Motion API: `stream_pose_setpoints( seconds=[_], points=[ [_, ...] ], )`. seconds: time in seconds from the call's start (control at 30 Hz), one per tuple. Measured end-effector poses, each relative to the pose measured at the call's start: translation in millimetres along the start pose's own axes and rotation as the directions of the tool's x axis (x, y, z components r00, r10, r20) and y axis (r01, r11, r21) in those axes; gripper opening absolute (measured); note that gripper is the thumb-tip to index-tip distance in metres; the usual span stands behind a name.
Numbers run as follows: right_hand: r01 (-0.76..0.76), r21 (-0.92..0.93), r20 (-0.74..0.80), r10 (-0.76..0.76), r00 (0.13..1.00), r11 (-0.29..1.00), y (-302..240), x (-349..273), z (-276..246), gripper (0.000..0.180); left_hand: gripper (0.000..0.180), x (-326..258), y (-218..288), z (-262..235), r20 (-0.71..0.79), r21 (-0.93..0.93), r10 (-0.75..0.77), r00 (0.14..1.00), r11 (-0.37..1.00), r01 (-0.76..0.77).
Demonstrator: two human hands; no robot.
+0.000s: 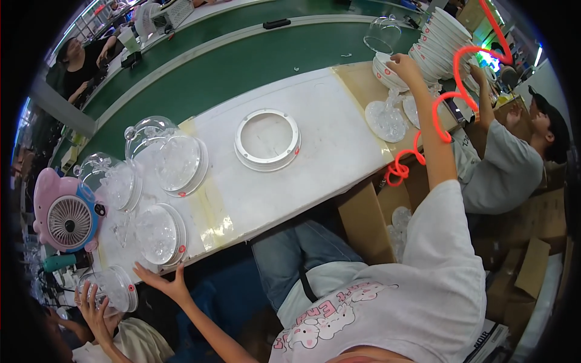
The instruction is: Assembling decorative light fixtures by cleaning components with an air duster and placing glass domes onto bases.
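Observation:
My right hand (404, 68) reaches to the far right, its fingers closed at the rim of a white ring base (387, 77) beside a tall stack of such bases. A clear dome (382, 36) stands just behind it. Below that hand lies a clear, crinkled plastic piece (386, 121). My left hand (162, 282) hangs off the table's near left edge, palm up, fingers spread and holding nothing. Nearest to it is a white base with a clear plastic top (158, 233). A single white ring base (267, 158) lies flat in the middle of the white table.
More clear-domed pieces (178, 162) stand at the left, by a pink and blue fan (69, 219). A co-worker's hand (92, 311) touches another piece at the lower left. A red coiled hose (445, 115) hangs beside my right arm. A cardboard box (365, 221) stands below the table edge.

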State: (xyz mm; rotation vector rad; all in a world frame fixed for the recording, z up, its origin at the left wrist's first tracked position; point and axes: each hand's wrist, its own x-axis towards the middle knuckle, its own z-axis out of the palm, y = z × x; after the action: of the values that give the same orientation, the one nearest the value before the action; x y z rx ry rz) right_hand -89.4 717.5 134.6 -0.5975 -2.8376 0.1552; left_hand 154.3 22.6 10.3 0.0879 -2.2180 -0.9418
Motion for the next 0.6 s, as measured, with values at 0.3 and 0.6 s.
stream_pose_setpoints(
  seconds=[0.3,0.6],
  points=[
    [0.539,0.348,0.303,-0.636,0.709,0.767,-5.0,-91.3,-45.9,0.033,0.054,-19.2,122.9,66.4,0.308,-0.031,0.080,0.948,0.997,-0.074],
    [0.667,0.162,0.273,-0.683,0.678,0.727,-54.9,-97.4,-59.7,0.019,0.047,36.5,168.0,193.8,0.485,-0.188,0.368,0.793,0.930,-0.317]
  ],
)
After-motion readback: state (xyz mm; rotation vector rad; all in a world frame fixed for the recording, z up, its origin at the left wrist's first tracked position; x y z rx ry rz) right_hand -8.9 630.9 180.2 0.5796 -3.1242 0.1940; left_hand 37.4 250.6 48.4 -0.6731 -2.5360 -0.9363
